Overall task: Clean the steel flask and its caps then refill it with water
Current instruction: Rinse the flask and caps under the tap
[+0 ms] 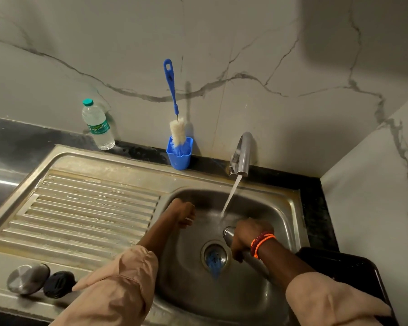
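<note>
My right hand (pixel 247 236) grips the steel flask (pixel 228 232) over the sink bowl (pixel 285 212), its open mouth pointing up-left close to the water stream (pixel 231 196) from the tap (pixel 243 154). Most of the flask is hidden by that hand. My left hand (pixel 185 212) hovers in the bowl to the left of the stream, fingers loosely curled and holding nothing. The steel cap (pixel 27 278) and the black inner cap (pixel 59 284) lie side by side at the near left of the drainboard.
A blue bottle brush (pixel 174 114) stands in a blue cup (pixel 179 156) against the marble wall. A plastic water bottle (pixel 98 125) stands at the back left. The ribbed drainboard (pixel 87 212) is wet. A black tray (pixel 353 271) sits at the right. The drain (pixel 214 255) holds something blue.
</note>
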